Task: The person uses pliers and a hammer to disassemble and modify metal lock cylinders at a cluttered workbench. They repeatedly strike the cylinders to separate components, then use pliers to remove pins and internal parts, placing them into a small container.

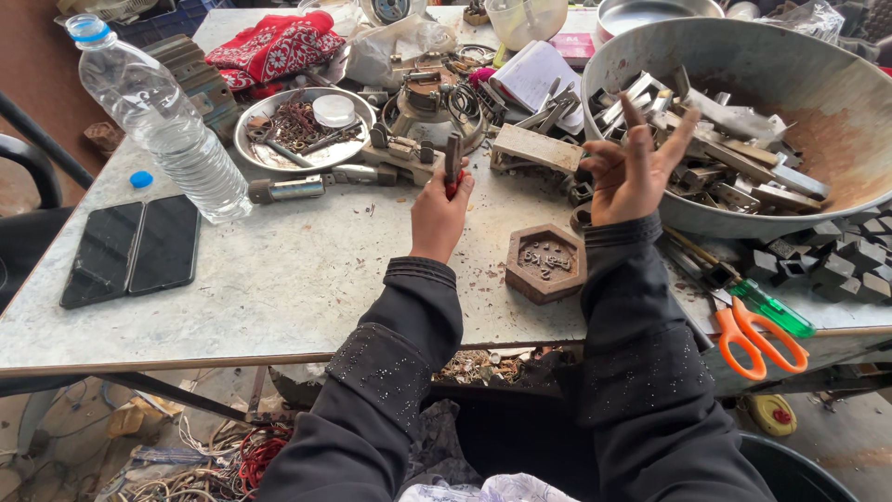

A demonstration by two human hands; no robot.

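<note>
My left hand (439, 212) is closed around a red-handled tool (452, 160) that stands upright over the grey table (297, 279), just in front of a metal assembly (409, 149). Raised in front of a large rusty metal bowl (836, 139), my right hand (632, 167) has its fingers spread and holds nothing. The bowl is full of several grey metal parts (725, 158). A hexagonal brown block (545, 262) lies on the table between my forearms.
A clear water bottle (163, 116) and two dark phones (135, 249) sit at the left. A round tray of small parts (302, 125), a red cloth (274, 46), orange scissors (757, 339), a green screwdriver (771, 307) and dark metal pieces (836, 265) crowd the table.
</note>
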